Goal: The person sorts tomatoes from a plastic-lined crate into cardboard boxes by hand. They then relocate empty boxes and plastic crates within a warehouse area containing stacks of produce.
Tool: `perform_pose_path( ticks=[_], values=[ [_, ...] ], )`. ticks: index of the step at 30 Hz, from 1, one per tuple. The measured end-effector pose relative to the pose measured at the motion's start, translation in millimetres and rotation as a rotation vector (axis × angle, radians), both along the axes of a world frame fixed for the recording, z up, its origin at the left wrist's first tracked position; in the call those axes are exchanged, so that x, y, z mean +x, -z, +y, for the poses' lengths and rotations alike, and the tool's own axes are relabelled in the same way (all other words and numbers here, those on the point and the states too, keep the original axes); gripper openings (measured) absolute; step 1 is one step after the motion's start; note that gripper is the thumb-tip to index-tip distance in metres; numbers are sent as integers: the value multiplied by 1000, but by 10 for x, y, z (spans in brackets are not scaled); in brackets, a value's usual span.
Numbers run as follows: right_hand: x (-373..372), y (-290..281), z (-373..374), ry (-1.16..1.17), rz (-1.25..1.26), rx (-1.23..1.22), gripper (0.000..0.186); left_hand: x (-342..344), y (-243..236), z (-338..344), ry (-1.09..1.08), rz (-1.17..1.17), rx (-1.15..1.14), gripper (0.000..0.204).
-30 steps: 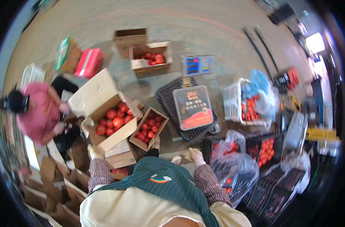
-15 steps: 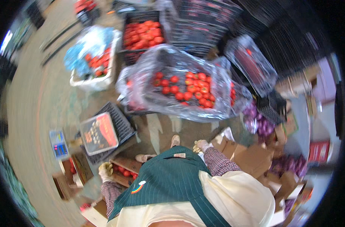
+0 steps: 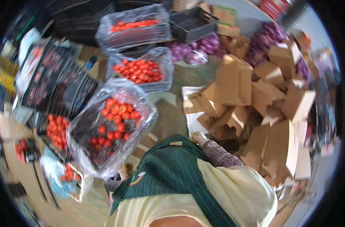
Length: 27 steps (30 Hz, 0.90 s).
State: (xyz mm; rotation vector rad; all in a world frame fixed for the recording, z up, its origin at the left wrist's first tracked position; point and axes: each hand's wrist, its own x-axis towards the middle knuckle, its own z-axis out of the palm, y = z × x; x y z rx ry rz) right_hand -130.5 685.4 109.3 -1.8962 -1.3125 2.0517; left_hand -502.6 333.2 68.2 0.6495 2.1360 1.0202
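Observation:
My right hand (image 3: 198, 139), in a pale glove, hangs beside my green striped apron, close to the pile of brown cardboard boxes (image 3: 233, 81). Blur and the apron's edge obscure how its fingers are set; nothing shows in it. On the other side my left hand (image 3: 126, 171), gloved in dull yellow, is partly covered by the apron, its fingers unclear. Just beyond it stands a crate lined with clear plastic (image 3: 79, 130), with red tomatoes (image 3: 117, 117) lying mostly toward its right and far parts. A white sheet (image 3: 194, 123) lies on the floor by the cardboard.
Two more plastic-lined tomato crates (image 3: 167, 72) stand farther off, near an empty black crate (image 3: 191, 24). Purple net bags of onions (image 3: 208, 43) lie behind the cardboard. At left are stacked black crates (image 3: 59, 79) and a white tub (image 3: 85, 187) with blue plastic.
My view has swung right, so the tomato crates now sit at left and the cardboard pile has come into full view. Both hands stay by my sides; the left one is now more hidden.

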Motion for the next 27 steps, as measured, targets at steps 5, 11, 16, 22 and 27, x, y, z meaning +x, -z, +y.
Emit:
perform_pose_path(
  ticks=[5, 11, 16, 22, 27],
  values=[
    [878, -307, -532, 448, -74, -4, 35, -435, -422, 1672, -82, -168, 227, 32],
    [1438, -148, -1169, 597, -463, -259, 33, -621, -749, 2638, -292, -527, 97, 31],
    [1482, 557, -459, 94, -507, -185, 33, -900, -370, 2477, -366, -576, 316, 26],
    [730, 17, 1630, 327, 28, -174, 25, -1237, 209, 2020, -770, -346, 365, 10],
    [-240, -747, 3207, -366, -208, 547, 39, -1227, 226, 2647, -986, -1, 267, 12]
  ],
)
